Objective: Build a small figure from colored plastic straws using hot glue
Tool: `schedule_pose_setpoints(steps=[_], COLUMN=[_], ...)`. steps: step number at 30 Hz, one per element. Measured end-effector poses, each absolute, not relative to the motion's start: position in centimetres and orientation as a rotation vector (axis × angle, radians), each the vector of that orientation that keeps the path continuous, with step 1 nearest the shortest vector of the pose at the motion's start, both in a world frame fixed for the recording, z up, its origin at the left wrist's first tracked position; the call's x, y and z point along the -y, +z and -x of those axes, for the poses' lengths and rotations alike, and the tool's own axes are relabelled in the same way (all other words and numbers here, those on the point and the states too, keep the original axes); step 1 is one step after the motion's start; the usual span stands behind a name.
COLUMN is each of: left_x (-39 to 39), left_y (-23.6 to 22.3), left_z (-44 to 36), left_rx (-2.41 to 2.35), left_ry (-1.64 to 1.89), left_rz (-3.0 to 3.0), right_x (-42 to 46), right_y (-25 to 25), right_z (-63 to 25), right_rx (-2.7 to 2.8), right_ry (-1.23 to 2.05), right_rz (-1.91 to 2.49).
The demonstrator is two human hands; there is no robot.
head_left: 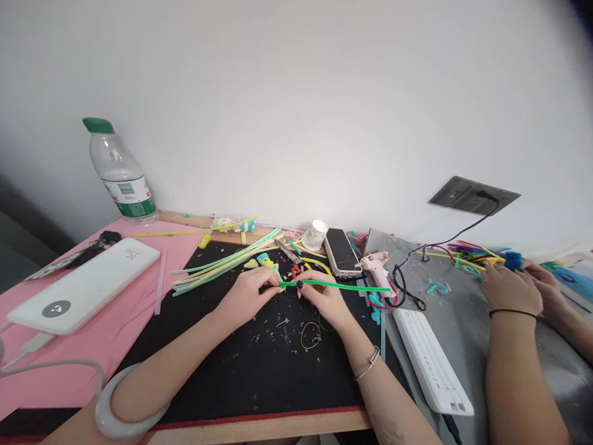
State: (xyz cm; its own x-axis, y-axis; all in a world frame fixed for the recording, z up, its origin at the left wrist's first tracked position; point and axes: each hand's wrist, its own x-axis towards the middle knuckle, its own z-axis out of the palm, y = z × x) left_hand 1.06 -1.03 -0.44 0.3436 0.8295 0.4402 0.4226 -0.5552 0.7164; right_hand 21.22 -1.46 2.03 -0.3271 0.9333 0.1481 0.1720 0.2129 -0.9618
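Observation:
A bright green pipe cleaner runs between my two hands above the black mat, its long free end reaching right. My left hand pinches its left end between thumb and fingertips. Close beside it, my right hand grips the same pipe cleaner with thumb and forefinger. Just behind my fingers lie scissors with orange handles, partly hidden. A small yellow and blue fuzzy piece sits behind my left hand. Pale green and yellow pipe cleaners are bundled to the left.
Around the mat are a paper cup, a phone, a pink glue gun with a black cord, and a white power bank. A bottle stands back left. At right, another person's hands hold something blue near a white power strip.

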Motion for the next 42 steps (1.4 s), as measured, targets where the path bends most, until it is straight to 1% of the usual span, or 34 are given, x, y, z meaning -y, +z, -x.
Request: schedule_pose_setpoints(steps=[13,30,42], left_x=[1.07,1.15,1.08], left_y=[-0.16,0.18,0.14], left_z=[-1.27,-1.35,-1.35], left_rx=[-1.114,-1.153,-1.135], left_ry=[1.191,1.1,1.146], left_rz=[-2.12,-2.081,-2.087], right_x=[1.38,1.29,1.5], right_y=[1.88,1.62,2.16], right_z=[-20.99,-21.01,-20.87], right_rx=[1.629,1.586,1.605], right_ry=[1.181,1.196,1.203], right_rz=[1.064,1.048,1.068])
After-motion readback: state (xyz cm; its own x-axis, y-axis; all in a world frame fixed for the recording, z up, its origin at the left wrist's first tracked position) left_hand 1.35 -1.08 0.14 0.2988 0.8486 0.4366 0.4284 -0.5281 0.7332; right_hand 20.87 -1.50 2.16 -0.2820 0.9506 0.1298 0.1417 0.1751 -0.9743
